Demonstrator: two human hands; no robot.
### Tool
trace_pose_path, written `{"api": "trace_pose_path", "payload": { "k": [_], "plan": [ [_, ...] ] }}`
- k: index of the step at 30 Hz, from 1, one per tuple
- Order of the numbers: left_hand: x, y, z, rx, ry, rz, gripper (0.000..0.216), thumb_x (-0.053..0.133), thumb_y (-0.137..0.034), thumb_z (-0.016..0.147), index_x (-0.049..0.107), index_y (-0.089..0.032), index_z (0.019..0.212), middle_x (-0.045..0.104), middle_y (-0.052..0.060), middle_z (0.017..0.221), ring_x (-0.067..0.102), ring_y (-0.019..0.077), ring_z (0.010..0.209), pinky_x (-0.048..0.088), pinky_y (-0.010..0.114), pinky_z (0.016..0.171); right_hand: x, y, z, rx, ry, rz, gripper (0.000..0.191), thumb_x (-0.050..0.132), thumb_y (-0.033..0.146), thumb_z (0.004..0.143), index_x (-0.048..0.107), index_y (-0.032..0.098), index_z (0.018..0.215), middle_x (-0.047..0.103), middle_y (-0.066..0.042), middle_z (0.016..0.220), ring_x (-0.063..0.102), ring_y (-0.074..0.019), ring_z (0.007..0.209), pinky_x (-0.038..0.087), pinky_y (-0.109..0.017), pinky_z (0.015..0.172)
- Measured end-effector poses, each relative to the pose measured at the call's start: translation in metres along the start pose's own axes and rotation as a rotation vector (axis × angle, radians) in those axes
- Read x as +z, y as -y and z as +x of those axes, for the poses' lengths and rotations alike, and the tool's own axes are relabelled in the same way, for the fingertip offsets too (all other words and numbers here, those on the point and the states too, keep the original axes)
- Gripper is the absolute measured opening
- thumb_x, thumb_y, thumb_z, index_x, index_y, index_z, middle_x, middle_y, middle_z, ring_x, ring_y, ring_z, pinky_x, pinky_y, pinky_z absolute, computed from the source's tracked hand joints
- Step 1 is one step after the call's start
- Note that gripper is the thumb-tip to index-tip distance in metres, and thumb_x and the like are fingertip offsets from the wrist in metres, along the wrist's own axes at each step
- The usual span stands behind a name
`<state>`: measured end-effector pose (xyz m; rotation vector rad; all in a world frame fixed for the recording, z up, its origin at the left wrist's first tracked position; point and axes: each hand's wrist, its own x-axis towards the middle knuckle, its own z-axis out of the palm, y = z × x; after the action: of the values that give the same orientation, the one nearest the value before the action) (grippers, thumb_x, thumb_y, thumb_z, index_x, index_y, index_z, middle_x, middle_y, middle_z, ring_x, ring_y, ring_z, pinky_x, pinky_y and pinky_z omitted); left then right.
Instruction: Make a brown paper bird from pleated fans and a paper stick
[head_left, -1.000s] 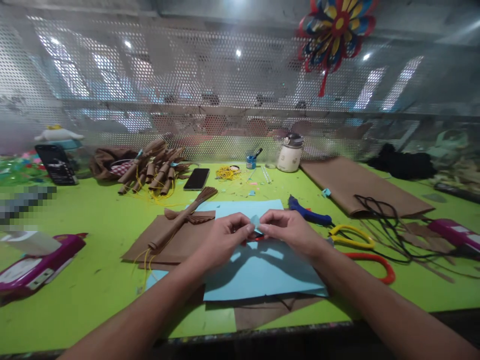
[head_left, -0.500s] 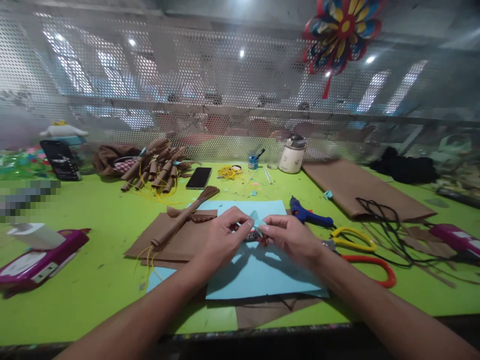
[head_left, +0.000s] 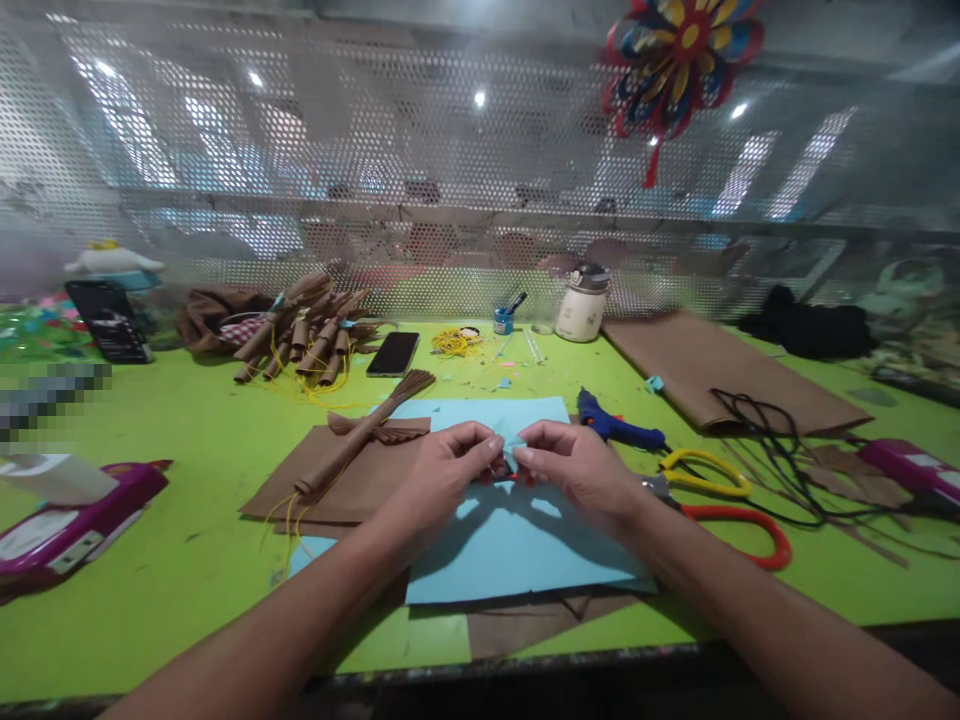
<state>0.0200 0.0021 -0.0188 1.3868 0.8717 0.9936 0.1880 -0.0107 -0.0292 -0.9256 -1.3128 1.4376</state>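
Note:
Between my fingertips is a small folded piece of light-blue paper (head_left: 509,440). My left hand (head_left: 457,465) pinches its left side, thumb against fingers. On the other side my right hand (head_left: 566,460) pinches it the same way. Beneath both hands lies a light-blue paper sheet (head_left: 517,560), crossed by their shadows. A small dark and red thing sits under the fingertips, mostly hidden. Left of my left hand, a rolled brown paper piece (head_left: 367,430) with a pleated end and yellow strings rests on brown paper (head_left: 281,480).
To the right are a blue glue gun (head_left: 619,425), scissors (head_left: 750,535) with red and yellow handles, and a black cable (head_left: 787,470). Behind stand a phone (head_left: 393,355), yellow string (head_left: 456,343), a bottle (head_left: 581,308) and bundled brown rolls (head_left: 315,340). A purple power strip (head_left: 97,525) lies left.
The small blue paper has turned between my fingertips, and less of it shows above them. Both hands stay over the sheet; the whole view has shifted slightly.

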Motion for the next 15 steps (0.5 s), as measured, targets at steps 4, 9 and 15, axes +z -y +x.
{"api": "trace_pose_path", "payload": {
  "k": [4,9,15],
  "plan": [
    [-0.0018,0.0044,0.0026,-0.023,0.011,0.006,0.025,0.056,-0.036,0.080,0.055,-0.013,0.071,0.055,-0.001,0.062,0.046,0.0088,0.056,0.036,0.022,0.056,-0.0022,0.0023,-0.0006,-0.012,0.049,0.007,0.017,0.069,0.029,0.073,0.066,0.013,0.078,0.060,-0.001,0.068,0.050,-0.0111,0.063,0.039,-0.027,0.064],
    [-0.0015,0.0011,0.0013,-0.007,0.011,0.019,0.025,0.057,-0.036,0.080,0.053,-0.014,0.072,0.054,-0.002,0.061,0.047,0.0085,0.056,0.036,0.022,0.056,-0.0033,0.0019,-0.0016,-0.030,0.087,0.031,0.016,0.065,0.028,0.077,0.068,0.013,0.078,0.059,-0.002,0.068,0.050,-0.0111,0.063,0.039,-0.027,0.063],
    [-0.0012,-0.0004,0.0007,-0.018,0.019,-0.011,0.024,0.058,-0.036,0.079,0.053,-0.013,0.072,0.055,-0.002,0.061,0.046,0.0082,0.056,0.037,0.022,0.056,-0.0037,0.0008,-0.0016,-0.018,0.091,0.064,0.015,0.065,0.028,0.077,0.069,0.014,0.080,0.061,-0.004,0.073,0.053,-0.0123,0.067,0.042,-0.029,0.066]
  ]
}}
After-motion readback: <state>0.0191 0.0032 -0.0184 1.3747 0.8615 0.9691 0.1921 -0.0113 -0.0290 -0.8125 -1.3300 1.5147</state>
